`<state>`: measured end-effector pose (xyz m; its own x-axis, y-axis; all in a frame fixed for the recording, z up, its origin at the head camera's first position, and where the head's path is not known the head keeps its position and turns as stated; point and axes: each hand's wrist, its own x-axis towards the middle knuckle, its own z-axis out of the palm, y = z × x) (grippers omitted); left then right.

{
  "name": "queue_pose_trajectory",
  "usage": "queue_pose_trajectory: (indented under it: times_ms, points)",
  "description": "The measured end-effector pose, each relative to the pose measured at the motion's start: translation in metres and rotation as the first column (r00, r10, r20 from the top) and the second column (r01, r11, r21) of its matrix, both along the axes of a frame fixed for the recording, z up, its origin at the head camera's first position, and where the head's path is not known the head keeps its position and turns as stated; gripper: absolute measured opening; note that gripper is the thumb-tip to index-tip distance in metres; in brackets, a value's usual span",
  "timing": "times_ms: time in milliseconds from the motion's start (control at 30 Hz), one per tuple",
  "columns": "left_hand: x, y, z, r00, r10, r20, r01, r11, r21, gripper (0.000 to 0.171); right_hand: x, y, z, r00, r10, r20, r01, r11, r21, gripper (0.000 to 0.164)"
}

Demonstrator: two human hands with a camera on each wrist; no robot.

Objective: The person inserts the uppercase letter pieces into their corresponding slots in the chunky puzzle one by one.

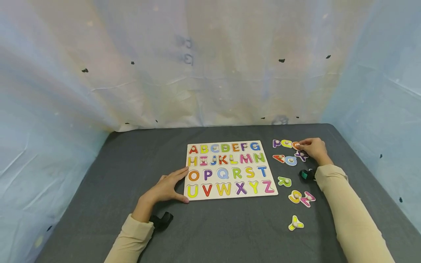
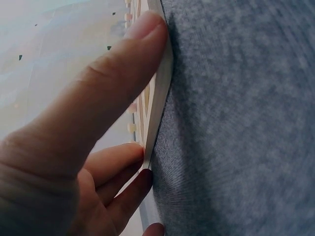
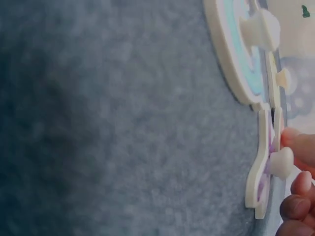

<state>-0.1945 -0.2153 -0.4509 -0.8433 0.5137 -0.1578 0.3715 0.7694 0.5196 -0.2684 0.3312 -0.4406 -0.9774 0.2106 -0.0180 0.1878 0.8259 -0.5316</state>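
Observation:
A white alphabet puzzle board (image 1: 230, 184) lies flat, with knobs showing on letters in its upper two rows. My left hand (image 1: 167, 186) is spread along the board's left side, thumb at the near corner and fingertips touching the edge. In the left wrist view, the thumb (image 2: 113, 73) lies against the board edge (image 2: 158, 98). To the right of the board, my right hand (image 1: 314, 148) pinches an orange letter piece (image 1: 295, 145), apparently an O, partly hidden by the fingers. Just nearer lies a purple X piece (image 1: 301, 156), its knob (image 3: 281, 162) near those fingers.
Around the right hand lie a purple P (image 1: 276, 143), a yellow-green piece (image 1: 286, 143), a red V (image 1: 279, 158) and a blue Q (image 1: 291, 160). Nearer are a green R (image 1: 284, 181), a yellow S (image 1: 295, 196), a pink Z (image 1: 307, 199) and a yellow Y (image 1: 296, 223). Plastic sheeting (image 1: 210, 91) surrounds the table.

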Motion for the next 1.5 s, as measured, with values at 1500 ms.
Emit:
queue_pose_trajectory:
  times_ms: [1500]
  points:
    - [0.010,0.011,0.008,0.980,0.008,-0.197,-0.056,0.970,-0.236,0.099,0.067,-0.295,0.009,0.958,0.188,-0.214,-0.238,0.942,-0.237,0.020]
